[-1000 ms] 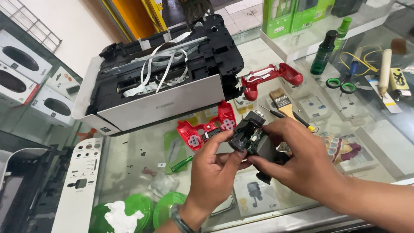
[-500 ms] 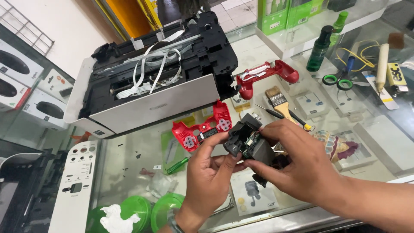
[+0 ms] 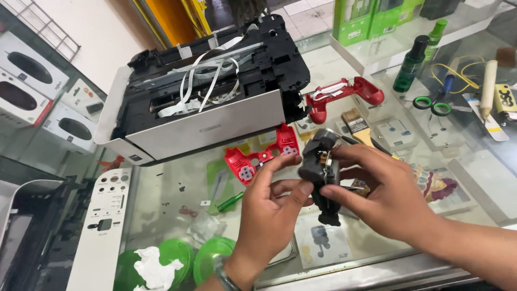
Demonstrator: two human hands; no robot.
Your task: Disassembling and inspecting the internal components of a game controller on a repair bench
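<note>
Our left hand [image 3: 269,215] and right hand [image 3: 390,196] meet over the near middle of the glass counter [image 3: 177,188], both closed on a black controller body [image 3: 319,167] held upright between them. The left fingers press its left side, the thumb reaching up toward its top; the right fingers clamp its right side and top edge. The part hangs above the glass, touching only our hands.

Just beyond it, to the left, we see a red controller faceplate [image 3: 258,159] lying on the glass, and farther right a red controller back shell [image 3: 344,94]. A paintbrush [image 3: 358,124] lies between that shell and our right hand. Far left stands an opened printer [image 3: 204,102], its white ribbon cables exposed. A white printer panel [image 3: 102,226] lies at the near left, with green lids [image 3: 212,258] and crumpled tissue beside it. At the far right we find a dark green bottle [image 3: 410,64] and green-handled scissors [image 3: 433,105].
</note>
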